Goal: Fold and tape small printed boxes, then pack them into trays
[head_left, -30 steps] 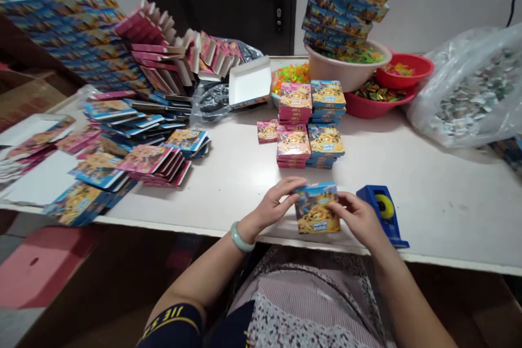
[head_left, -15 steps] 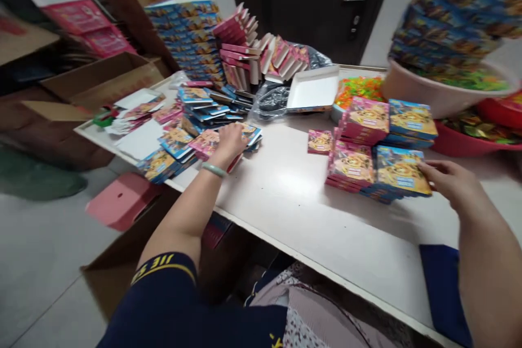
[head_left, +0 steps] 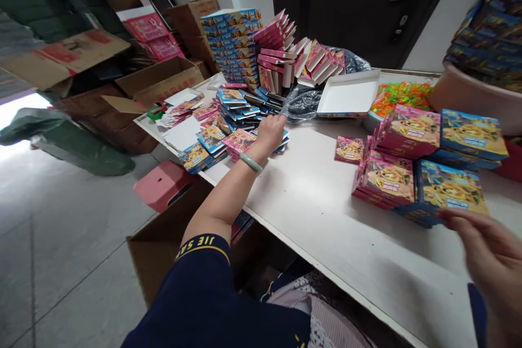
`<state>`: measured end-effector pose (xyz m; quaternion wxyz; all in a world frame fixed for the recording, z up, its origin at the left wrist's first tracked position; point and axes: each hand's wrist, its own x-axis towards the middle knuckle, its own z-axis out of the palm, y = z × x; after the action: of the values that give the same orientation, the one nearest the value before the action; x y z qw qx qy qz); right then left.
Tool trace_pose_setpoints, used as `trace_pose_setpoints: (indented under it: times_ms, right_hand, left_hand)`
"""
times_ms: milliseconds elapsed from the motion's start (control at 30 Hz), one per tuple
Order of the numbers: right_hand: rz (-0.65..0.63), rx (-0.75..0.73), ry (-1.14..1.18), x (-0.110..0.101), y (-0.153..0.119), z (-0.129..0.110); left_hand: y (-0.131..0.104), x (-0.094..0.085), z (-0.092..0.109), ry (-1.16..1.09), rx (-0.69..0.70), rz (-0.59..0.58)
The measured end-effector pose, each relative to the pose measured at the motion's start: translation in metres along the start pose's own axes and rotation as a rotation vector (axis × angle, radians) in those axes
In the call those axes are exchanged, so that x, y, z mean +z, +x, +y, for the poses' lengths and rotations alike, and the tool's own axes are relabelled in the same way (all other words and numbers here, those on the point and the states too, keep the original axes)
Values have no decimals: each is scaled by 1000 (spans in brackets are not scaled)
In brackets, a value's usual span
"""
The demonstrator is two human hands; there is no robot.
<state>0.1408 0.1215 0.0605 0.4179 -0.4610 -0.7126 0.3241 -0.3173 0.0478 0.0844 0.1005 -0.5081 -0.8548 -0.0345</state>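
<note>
My left hand (head_left: pixel 271 133), with a pale green bangle at the wrist, reaches over the pile of small boxes on the left of the table. Its fingers are curled together above some blue boxes (head_left: pixel 284 142); what they hold, if anything, is hidden. A pink box (head_left: pixel 240 141) lies just left of the hand. My right hand (head_left: pixel 485 244) is at the near edge of a stack of blue boxes (head_left: pixel 452 185), fingers stretched out with the tips by its corner. Pink boxes (head_left: pixel 389 176) are stacked beside it, and a single pink box (head_left: pixel 349 149) lies left of them.
Behind the pile stand a tall stack of blue boxes (head_left: pixel 234 46) and leaning pink boxes (head_left: pixel 277 38). An open white box lid (head_left: pixel 346 95) lies near a tub of orange and green pieces (head_left: pixel 402 97). A large tub (head_left: pixel 457 92) stands right; a pink stool (head_left: pixel 163 185) is left.
The view has turned left, so the table appears shifted right. My left hand has moved from the pink box toward the blue boxes. My right hand has drawn back toward the near side of its stack.
</note>
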Motion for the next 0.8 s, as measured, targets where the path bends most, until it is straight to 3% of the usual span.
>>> trace_pose_setpoints:
  times_ms: [67, 133, 233, 333, 400, 500, 633, 733, 800]
  right_hand:
    - [-183, -127, 78, 24, -18, -29]
    - [-336, -234, 160, 44, -33, -42]
    - [-520, -343, 217, 63, -54, -41]
    - [-623, -382, 202, 68, -74, -30]
    - [-623, -383, 191, 66, -81, -24]
    - [-514, -357, 173, 67, -78, -24]
    - [-352, -270, 192, 82, -60, -37]
    - [-299, -148, 267, 94, -57, -36]
    - [-248, -65, 332, 95, -66, -24]
  left_hand:
    - [-5, 0, 3, 10, 4, -18]
    - [-11, 9, 5, 43, -19, -109]
    - [-16, 23, 3, 63, -53, -145]
    - [-14, 23, 1, 54, -54, -95]
    - [-13, 11, 1, 46, -46, -46]
    - [-22, -17, 8, -37, 14, 63]
    - [-63, -45, 41, -426, 302, 187]
    - [-105, -41, 83, -775, 445, 101]
    - [-133, -25, 111, -1041, 422, 58]
